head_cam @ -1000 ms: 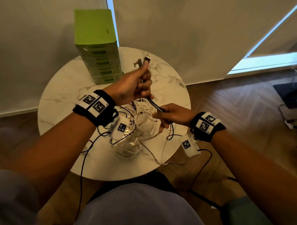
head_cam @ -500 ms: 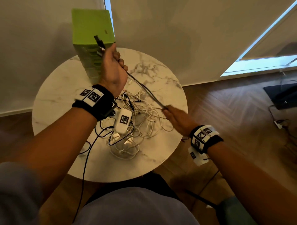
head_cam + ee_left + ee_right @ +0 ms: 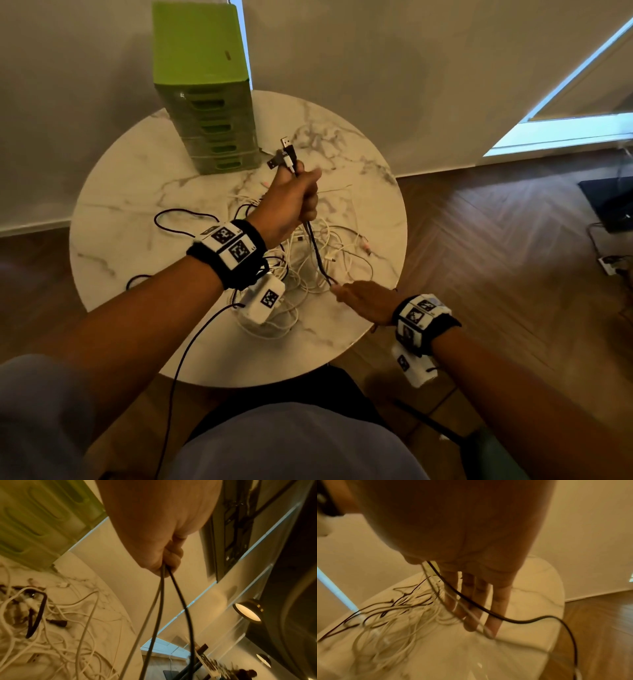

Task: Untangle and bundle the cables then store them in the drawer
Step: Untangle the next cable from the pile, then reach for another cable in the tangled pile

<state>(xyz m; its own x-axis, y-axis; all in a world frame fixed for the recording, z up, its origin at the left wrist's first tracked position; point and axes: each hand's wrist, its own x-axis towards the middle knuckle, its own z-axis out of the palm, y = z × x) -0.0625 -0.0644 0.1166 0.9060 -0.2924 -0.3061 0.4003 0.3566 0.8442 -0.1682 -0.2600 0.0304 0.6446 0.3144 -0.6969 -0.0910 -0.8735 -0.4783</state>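
Black cable [image 3: 317, 253] is the story here: your left hand [image 3: 291, 202] has dropped back from up beside the green drawer unit [image 3: 205, 89] to hover over the middle of the marble table [image 3: 137, 192], fist clenched round doubled strands, with several plug ends [image 3: 286, 154] now fanned out above your knuckles at twelve o'clock of the fist. A second ago only one plug showed there, so you've gathered more ends into the same grip. The left wrist view confirms it: two dark strands and a paler one drop out from under your curled fingers [image 3: 171, 555]. Your right hand [image 3: 368, 301] has slid down to five o'clock on the table, near the edge, and the fingers are now straight and loose rather than pinching; the strands run from the left fist down to its fingertips [image 3: 493, 623], draped across them rather than gripped. The white cables [image 3: 308, 274] are still a knot at the table's centre, a loose dark loop [image 3: 185, 222] lies out at nine o'clock, and the drawer unit stands at eleven with every drawer shut. My read: you're folding the black lead into lengths, so bundling has begun, but the white tangle and the storing are all ahead.
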